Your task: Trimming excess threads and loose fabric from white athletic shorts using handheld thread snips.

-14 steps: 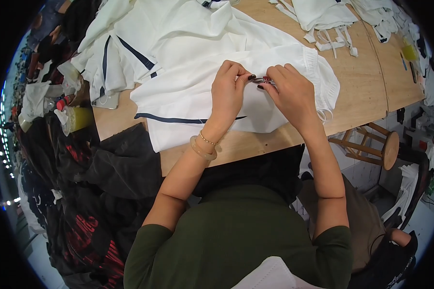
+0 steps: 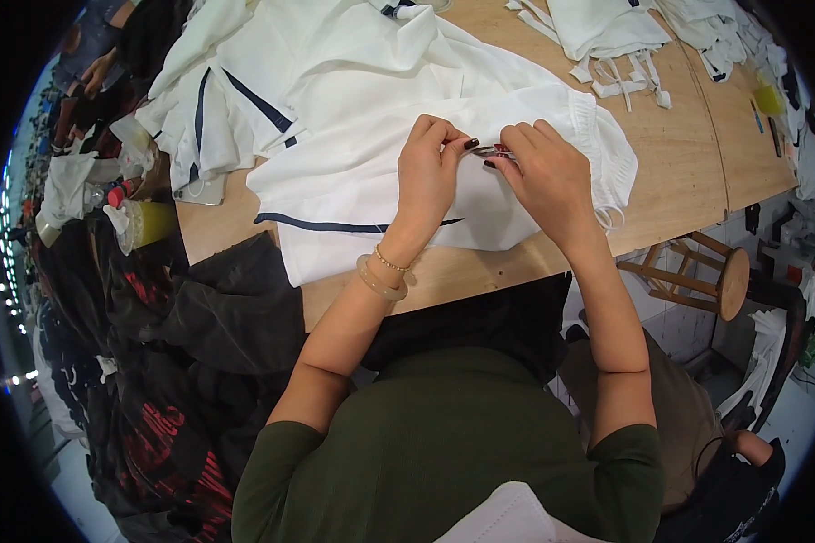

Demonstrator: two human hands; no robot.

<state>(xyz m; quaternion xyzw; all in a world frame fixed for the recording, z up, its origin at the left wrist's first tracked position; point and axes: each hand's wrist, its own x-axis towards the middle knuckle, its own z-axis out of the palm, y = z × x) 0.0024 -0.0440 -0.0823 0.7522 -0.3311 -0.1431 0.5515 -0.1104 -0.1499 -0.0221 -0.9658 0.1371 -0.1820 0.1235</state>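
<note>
Just above the white shorts (image 2: 507, 213), the right hand (image 2: 548, 172), nearer their waistband (image 2: 599, 136), grips small snips (image 2: 501, 150), long axis pointing away from that waistband toward the left hand (image 2: 428, 170), whose fingertips (image 2: 471, 143) pinch close beside the blades (image 2: 482, 151); what they hold, I cannot tell.

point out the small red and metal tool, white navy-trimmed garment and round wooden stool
Small red and metal tool (image 2: 493, 152), head view: visible middle.
White navy-trimmed garment (image 2: 484, 201), head view: shaded white cloth.
Round wooden stool (image 2: 733, 284), head view: seat.
</note>
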